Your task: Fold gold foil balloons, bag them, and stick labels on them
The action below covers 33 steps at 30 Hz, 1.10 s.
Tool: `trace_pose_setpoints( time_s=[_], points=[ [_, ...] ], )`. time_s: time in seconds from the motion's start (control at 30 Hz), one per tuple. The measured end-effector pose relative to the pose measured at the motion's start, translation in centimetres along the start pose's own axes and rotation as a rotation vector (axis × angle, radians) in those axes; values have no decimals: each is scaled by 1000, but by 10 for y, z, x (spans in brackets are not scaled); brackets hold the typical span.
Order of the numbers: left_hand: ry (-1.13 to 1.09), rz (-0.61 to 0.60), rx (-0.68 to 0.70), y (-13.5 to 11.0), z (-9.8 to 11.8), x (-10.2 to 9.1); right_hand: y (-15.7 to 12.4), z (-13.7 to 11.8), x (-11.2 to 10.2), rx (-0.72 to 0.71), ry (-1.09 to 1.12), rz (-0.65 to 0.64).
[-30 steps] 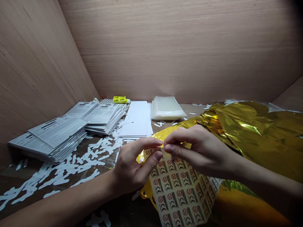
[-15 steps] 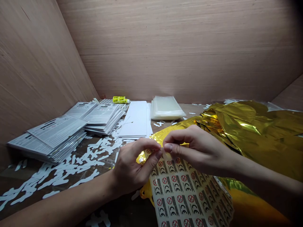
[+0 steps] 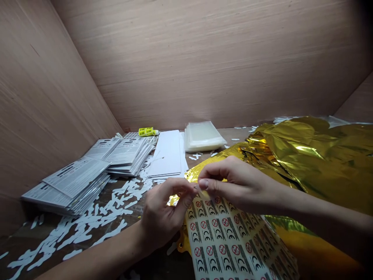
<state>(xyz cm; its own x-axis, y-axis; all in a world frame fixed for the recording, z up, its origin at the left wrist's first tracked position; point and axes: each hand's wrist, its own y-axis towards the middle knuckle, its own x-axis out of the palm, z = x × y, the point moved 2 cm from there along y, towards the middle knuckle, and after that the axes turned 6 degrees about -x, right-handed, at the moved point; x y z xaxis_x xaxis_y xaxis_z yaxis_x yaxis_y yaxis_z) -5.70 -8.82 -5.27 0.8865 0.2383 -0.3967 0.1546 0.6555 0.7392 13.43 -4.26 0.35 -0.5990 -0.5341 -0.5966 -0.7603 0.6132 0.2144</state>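
Observation:
A sheet of small warning stickers, printed with red prohibition signs and CE marks, lies over gold foil at the front. My left hand pinches the sheet's top left corner between thumb and fingers. My right hand meets it there, thumb and forefinger pressed together on the same top edge. The fingertips of both hands touch. Whether a single sticker is lifted off is hidden by the fingers.
Stacks of printed white cards lie at the left, plain white sheets and clear plastic bags at the back. A yellow tube rests by the wooden wall. White paper offcuts litter the table.
Both hands have stayed pinched at the sheet's top corner, with small finger movements. The view has tilted slightly, and the sticker sheet has shifted a little to the right.

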Motion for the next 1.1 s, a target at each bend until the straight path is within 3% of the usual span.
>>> trace_pose_setpoints(
  time_s=[0.23, 0.83, 1.1],
  points=[
    [86, 23, 43, 3, 4, -1, 0, -1, -2, -12, 27, -7],
    [63, 2, 139, 4, 4, -2, 2, 3, 0, 15, 187, -34],
    [52, 15, 9, 1, 2, -2, 2, 2, -2, 1, 180, -36]
  ],
)
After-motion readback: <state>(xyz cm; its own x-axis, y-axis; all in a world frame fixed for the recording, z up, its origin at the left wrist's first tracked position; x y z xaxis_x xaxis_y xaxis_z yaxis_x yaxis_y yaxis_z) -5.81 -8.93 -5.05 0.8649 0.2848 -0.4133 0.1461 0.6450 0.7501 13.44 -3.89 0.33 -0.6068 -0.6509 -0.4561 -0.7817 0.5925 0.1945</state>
